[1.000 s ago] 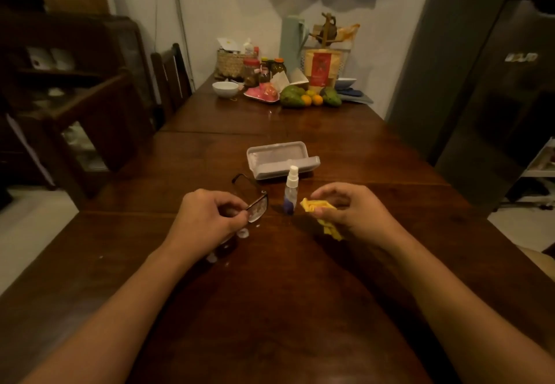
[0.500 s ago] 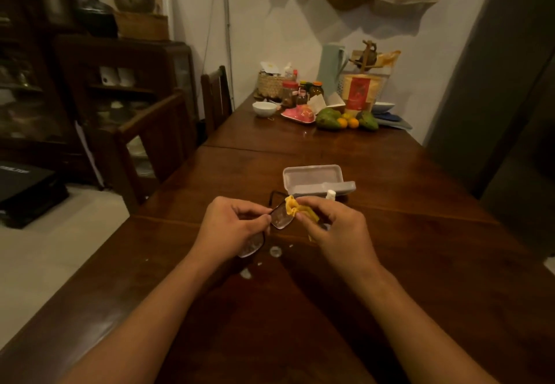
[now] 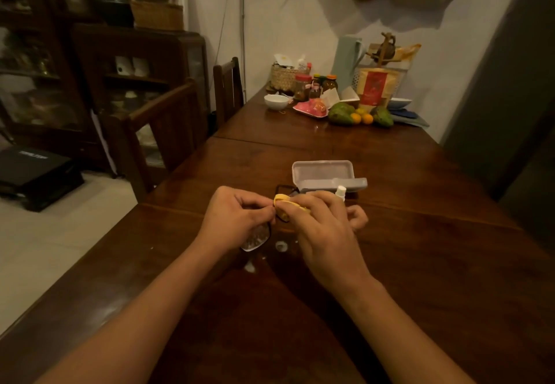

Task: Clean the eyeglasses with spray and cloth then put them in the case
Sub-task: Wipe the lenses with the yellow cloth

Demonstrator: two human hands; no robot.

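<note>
My left hand (image 3: 237, 217) grips the dark-framed eyeglasses (image 3: 256, 238) just above the table; one lens shows below my fingers. My right hand (image 3: 321, 227) pinches a yellow cloth (image 3: 285, 202) against the other lens, which it mostly hides. The small spray bottle (image 3: 341, 192) stands behind my right hand, only its white cap showing. Beyond it lies the open grey case (image 3: 326, 176), lid up and nothing inside.
Wet drops (image 3: 280, 246) spot the dark wooden table (image 3: 420, 263) under my hands. Fruit (image 3: 342, 113), jars, a white bowl (image 3: 276, 101) and a basket crowd the far end. Wooden chairs (image 3: 168, 131) stand along the left side, with a cabinet behind them.
My right hand brought the yellow cloth from beside the bottle onto the lens held by my left hand. The view has shifted so more of the room's left side shows.
</note>
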